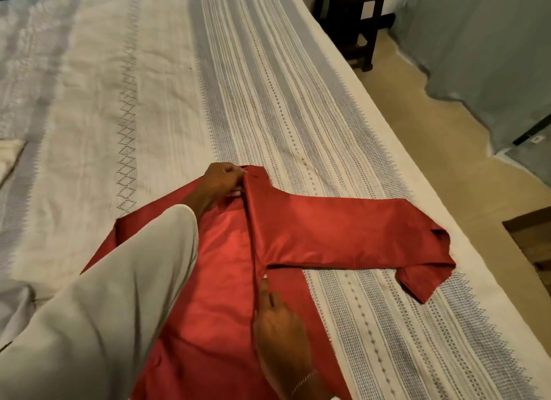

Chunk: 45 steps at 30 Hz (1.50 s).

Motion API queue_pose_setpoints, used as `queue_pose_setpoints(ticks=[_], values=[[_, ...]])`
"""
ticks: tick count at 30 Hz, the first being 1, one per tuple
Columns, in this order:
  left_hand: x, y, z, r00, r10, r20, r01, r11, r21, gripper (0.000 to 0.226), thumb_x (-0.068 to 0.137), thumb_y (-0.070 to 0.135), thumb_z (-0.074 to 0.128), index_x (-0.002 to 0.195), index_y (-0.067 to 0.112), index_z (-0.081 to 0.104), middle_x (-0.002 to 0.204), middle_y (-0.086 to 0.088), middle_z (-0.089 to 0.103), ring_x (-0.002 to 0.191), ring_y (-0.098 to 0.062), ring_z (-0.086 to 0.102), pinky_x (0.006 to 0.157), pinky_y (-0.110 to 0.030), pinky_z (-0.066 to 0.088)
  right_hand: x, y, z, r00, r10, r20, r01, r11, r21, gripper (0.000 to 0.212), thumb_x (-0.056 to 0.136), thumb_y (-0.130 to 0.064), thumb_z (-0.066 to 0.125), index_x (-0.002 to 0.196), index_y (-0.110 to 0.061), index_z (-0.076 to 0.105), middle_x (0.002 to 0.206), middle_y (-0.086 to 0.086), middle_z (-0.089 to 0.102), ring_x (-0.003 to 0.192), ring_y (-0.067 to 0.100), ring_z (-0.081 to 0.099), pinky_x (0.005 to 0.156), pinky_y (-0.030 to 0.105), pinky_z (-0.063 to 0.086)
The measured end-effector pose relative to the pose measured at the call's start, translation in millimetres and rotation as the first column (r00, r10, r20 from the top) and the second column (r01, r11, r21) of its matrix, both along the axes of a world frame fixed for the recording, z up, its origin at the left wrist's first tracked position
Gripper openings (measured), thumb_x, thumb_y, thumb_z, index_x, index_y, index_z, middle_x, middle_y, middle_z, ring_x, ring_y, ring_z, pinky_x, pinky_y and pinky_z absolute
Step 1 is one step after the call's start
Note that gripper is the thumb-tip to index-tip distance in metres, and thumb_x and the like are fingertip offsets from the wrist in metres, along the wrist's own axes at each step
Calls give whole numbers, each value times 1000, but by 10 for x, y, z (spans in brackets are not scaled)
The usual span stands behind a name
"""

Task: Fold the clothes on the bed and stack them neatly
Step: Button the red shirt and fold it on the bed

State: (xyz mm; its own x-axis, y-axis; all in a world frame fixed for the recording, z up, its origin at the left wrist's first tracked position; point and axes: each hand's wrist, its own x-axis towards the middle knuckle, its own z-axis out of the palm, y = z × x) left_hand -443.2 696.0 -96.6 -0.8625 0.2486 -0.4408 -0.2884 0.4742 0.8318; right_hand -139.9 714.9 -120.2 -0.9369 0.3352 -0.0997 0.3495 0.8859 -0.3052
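Observation:
A red long-sleeved shirt (328,232) lies flat on the bed (268,101). Its right half is folded over along a lengthwise crease, and one sleeve stretches out to the right toward the bed's edge, cuff bent down. My left hand (222,180) pinches the fold at the collar end. Nearer me, my right hand (278,319) pinches the same crease lower down, fingertips on the fold line. My left arm in a pale grey sleeve covers the shirt's left side.
The bed wears a cream cover with grey woven stripes. A folded pale cloth (9,158) peeks in at the left edge. Right of the bed are beige floor, a dark wooden stool (354,20) and a grey-green curtain (492,56).

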Motion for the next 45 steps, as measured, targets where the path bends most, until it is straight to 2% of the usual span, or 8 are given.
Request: queue_pose_setpoints(ticks=[8, 15, 19, 23, 28, 36, 40, 45], values=[[399, -266, -87, 840, -191, -508, 23, 948, -318, 27, 92, 15, 59, 115, 1, 60, 99, -12, 69, 87, -27, 63, 77, -35, 49, -38, 17, -50, 991, 98, 94, -67, 955, -288, 63, 102, -50, 43, 152, -12, 37, 124, 10, 62, 102, 30, 65, 82, 39, 51], [1163, -323, -62, 552, -577, -602, 240, 801, -548, 15, 87, 23, 64, 87, 10, 56, 83, -13, 64, 77, -36, 61, 60, -42, 45, 54, 977, 236, 970, -135, -202, 113, 987, -115, 30, 93, -49, 55, 101, -23, 66, 96, 0, 68, 88, 26, 65, 65, 36, 50], [1569, -361, -122, 481, -715, -508, 410, 696, -590, 26, 84, 37, 52, 81, 12, 58, 81, -13, 69, 72, -38, 64, 58, -39, 44, 251, 1959, 301, 853, -463, -241, 498, 861, 107, 73, 83, -46, 70, 136, -3, 46, 131, 30, 51, 119, 47, 48, 94, 58, 46], [1776, -355, -149, 542, -730, -416, 461, 672, -579, 30, 83, 44, 48, 80, 16, 57, 79, -6, 69, 73, -31, 65, 62, -42, 51, 440, 2809, 226, 713, -693, 104, 700, 700, -141, 123, 63, -48, 92, 153, -10, 17, 137, 31, 50, 123, 49, 51, 97, 57, 49], [1866, -309, 42, 796, -547, -258, 463, 826, -321, 25, 88, 31, 73, 72, 13, 66, 66, -3, 71, 59, -19, 67, 55, -22, 44, 357, 2719, 357, 796, -601, 73, 577, 716, -394, 18, 90, -23, 70, 94, -6, 72, 91, 20, 73, 93, 40, 67, 76, 40, 50], [1960, -318, 951, 960, -96, 261, -35, 889, 456, 26, 90, 42, 66, 102, 19, 66, 77, -8, 66, 64, -21, 64, 55, -35, 58, -238, 956, 1149, 878, -160, -452, -119, 840, -529, 23, 90, -19, 70, 113, -19, 73, 93, -6, 73, 83, 5, 64, 76, 19, 49], [1820, -752, 1129, 980, 144, 137, -183, 923, 339, 24, 87, 30, 77, 75, 12, 66, 64, -3, 63, 60, -19, 60, 56, -29, 51, -455, 286, 1256, 864, 256, -435, -449, 781, -434, 38, 90, -29, 68, 126, -15, 67, 116, 2, 70, 104, 17, 64, 96, 31, 49], [1565, -1562, 985, 927, 369, -62, -356, 922, 151, 17, 84, 27, 79, 73, 17, 70, 80, -5, 71, 75, -22, 67, 76, -41, 55, -340, -41, 1127, 846, 239, -477, -485, 716, -502, 28, 89, -20, 70, 117, -18, 74, 102, -4, 73, 89, 3, 65, 83, 12, 48]])
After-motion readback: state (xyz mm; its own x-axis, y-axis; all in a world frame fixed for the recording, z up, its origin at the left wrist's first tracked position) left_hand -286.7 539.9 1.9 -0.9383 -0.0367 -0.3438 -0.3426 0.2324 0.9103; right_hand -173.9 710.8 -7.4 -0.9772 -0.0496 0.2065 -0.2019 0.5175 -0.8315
